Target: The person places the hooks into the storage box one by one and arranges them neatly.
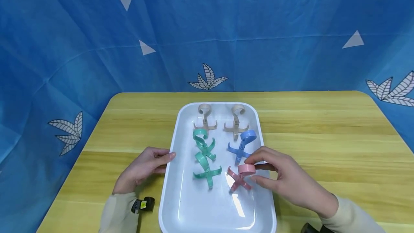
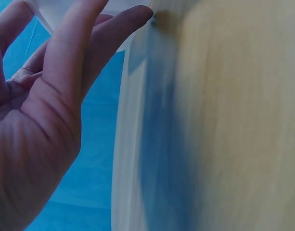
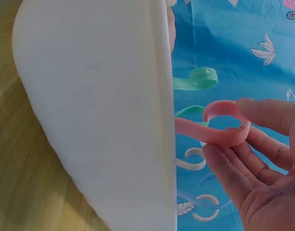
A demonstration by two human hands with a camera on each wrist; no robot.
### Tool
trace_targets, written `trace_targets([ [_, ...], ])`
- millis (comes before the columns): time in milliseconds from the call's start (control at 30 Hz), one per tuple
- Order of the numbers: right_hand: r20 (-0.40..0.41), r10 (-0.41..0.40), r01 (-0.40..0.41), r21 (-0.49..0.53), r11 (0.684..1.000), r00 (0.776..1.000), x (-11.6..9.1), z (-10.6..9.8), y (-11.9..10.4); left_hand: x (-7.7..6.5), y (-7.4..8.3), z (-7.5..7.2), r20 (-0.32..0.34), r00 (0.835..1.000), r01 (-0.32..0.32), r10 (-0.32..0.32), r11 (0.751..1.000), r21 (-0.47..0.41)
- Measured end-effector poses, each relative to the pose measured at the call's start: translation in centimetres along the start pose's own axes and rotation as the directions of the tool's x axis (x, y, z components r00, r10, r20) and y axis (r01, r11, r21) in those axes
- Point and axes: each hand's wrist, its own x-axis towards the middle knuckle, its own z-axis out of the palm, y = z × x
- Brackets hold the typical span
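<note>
A pink four-prong plastic hook (image 1: 247, 169) with a curled top stands in the white tray (image 1: 194, 211), near its right side. My right hand (image 1: 288, 177) pinches its curled top between thumb and fingers; the right wrist view shows this pink loop (image 3: 236, 137) from the side, above the tray wall. At the left rim, my left hand (image 1: 145, 168) holds the tray, thumb over the edge and fingers outside. A blue hook (image 1: 247, 136) sits just behind the pink one. Two green hooks (image 1: 208, 174) stand to the left.
Two beige hooks (image 1: 205, 109) stand at the tray's far end. The tray lies on a wood-grain table (image 1: 323, 128), with blue patterned cloth (image 1: 258, 28) behind it. A small black device (image 1: 148, 204) is worn at the left wrist.
</note>
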Motion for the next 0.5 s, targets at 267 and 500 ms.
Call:
trace_targets([
  [267,-0.087,-0.062,0.052,-0.111,0.992,0.994,-0.3,-0.5,0.3,-0.2,0.1,-0.3,0.002,1.000,-0.011,0.011,0.999,0.044],
  [500,-0.229,0.085,-0.132,-0.200,0.971,0.970,0.0,-3.1,1.7,-0.4,0.6,-1.2,-0.078,0.995,-0.039,0.059,0.969,0.242],
])
